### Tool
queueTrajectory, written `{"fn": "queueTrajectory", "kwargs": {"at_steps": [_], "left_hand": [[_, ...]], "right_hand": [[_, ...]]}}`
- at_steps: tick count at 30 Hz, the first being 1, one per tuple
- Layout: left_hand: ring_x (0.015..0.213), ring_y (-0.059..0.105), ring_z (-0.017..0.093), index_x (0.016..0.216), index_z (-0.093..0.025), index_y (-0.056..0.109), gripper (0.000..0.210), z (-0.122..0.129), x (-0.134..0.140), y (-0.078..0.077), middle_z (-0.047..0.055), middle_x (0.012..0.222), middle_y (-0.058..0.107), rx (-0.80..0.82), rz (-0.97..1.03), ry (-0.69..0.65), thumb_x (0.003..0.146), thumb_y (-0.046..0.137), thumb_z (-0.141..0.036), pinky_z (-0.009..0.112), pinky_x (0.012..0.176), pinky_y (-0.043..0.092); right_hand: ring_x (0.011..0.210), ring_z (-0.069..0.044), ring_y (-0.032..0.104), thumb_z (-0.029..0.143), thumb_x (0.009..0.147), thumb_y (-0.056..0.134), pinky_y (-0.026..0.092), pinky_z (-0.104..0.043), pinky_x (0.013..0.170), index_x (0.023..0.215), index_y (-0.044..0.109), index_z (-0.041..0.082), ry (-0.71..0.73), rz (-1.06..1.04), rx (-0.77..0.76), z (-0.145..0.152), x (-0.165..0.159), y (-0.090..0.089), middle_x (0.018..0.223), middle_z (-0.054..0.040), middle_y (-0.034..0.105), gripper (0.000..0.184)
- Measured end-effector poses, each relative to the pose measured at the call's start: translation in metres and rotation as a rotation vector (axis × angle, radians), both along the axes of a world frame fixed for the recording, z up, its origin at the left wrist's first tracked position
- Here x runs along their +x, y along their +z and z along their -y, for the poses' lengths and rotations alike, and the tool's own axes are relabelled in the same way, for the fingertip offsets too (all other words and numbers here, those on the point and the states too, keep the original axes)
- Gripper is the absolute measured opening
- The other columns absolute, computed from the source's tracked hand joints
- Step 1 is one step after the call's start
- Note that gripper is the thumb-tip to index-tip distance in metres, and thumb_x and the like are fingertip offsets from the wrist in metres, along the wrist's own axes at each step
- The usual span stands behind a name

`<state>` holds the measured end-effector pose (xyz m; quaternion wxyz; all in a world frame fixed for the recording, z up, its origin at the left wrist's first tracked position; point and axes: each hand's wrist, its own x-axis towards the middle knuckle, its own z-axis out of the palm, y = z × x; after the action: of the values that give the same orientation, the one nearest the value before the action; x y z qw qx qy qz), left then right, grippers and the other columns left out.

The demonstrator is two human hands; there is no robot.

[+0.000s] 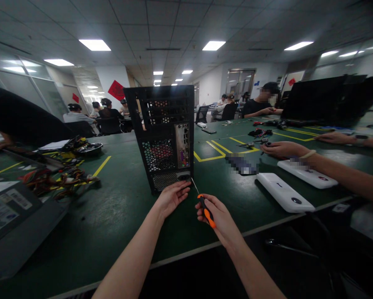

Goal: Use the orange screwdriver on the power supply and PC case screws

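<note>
A black computer case (169, 99) stands upright on the green table, its back panel turned towards me. Perforated grilles, a silver port plate (182, 145) and a power supply (168, 179) at the bottom show on it. My left hand (173, 197) rests at the lower edge of that panel, fingers stretched out beside the power supply; I see nothing held in them. My right hand (216, 214) grips a screwdriver (207, 211) with an orange and black handle. Its thin shaft points up and left, the tip at the case's lower right corner; contact with a screw is too small to make out.
To the left lie a grey metal case (15, 216), tangled cables (49, 178) and a metal dish (89, 148). On the right are a blurred dark phone-like object (241, 164), two white devices (284, 193) and another person's hands (281, 149). Yellow tape marks the table.
</note>
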<state>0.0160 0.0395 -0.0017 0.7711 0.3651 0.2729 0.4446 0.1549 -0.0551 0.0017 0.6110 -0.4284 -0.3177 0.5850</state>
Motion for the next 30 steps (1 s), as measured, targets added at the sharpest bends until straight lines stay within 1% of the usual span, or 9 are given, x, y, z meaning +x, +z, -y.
{"fn": "queueTrajectory", "kwargs": {"at_steps": [4, 10, 19, 24, 30], "left_hand": [[0.078, 0.06, 0.011, 0.095, -0.009, 0.058, 0.024, 0.001, 0.001, 0.001, 0.015, 0.116, 0.053, -0.004, 0.001, -0.002, 0.072, 0.054, -0.008, 0.02, 0.066, 0.048], [0.075, 0.06, 0.011, 0.095, -0.01, 0.058, 0.024, 0.001, 0.006, 0.002, 0.015, 0.112, 0.055, 0.0, -0.014, -0.008, 0.071, 0.056, -0.01, 0.021, 0.064, 0.048], [0.073, 0.059, 0.01, 0.095, -0.01, 0.059, 0.023, 0.002, 0.011, 0.004, 0.015, 0.115, 0.054, 0.03, -0.058, -0.034, 0.073, 0.055, -0.012, 0.021, 0.063, 0.047], [0.074, 0.059, 0.01, 0.097, -0.011, 0.059, 0.025, 0.001, 0.01, 0.002, 0.014, 0.118, 0.052, 0.049, -0.047, -0.043, 0.073, 0.055, -0.013, 0.021, 0.064, 0.047], [0.072, 0.059, 0.01, 0.096, -0.011, 0.059, 0.024, 0.0, 0.011, 0.0, 0.014, 0.115, 0.054, 0.031, -0.047, -0.024, 0.073, 0.054, -0.011, 0.021, 0.064, 0.047]], "right_hand": [[0.056, -0.009, 0.054, 0.028, 0.074, 0.051, 0.046, -0.024, 0.054, 0.091, 0.049, 0.017, -0.007, -0.018, -0.008, -0.001, -0.003, 0.0, 0.067, 0.0004, 0.057, 0.02], [0.055, -0.009, 0.055, 0.027, 0.073, 0.052, 0.046, -0.024, 0.053, 0.088, 0.05, 0.017, -0.013, -0.023, -0.012, -0.002, -0.005, 0.001, 0.065, 0.0009, 0.057, 0.018], [0.055, -0.009, 0.055, 0.029, 0.075, 0.051, 0.047, -0.024, 0.054, 0.089, 0.049, 0.018, -0.007, -0.013, -0.005, -0.004, -0.006, -0.003, 0.066, 0.0004, 0.057, 0.018], [0.055, -0.009, 0.055, 0.028, 0.074, 0.051, 0.047, -0.024, 0.053, 0.089, 0.049, 0.017, -0.016, -0.025, -0.013, -0.006, -0.01, -0.001, 0.066, 0.0003, 0.058, 0.019], [0.053, -0.009, 0.054, 0.029, 0.07, 0.054, 0.044, -0.023, 0.051, 0.087, 0.049, 0.017, -0.029, -0.04, -0.024, -0.005, -0.011, 0.0, 0.064, 0.0009, 0.056, 0.021]]}}
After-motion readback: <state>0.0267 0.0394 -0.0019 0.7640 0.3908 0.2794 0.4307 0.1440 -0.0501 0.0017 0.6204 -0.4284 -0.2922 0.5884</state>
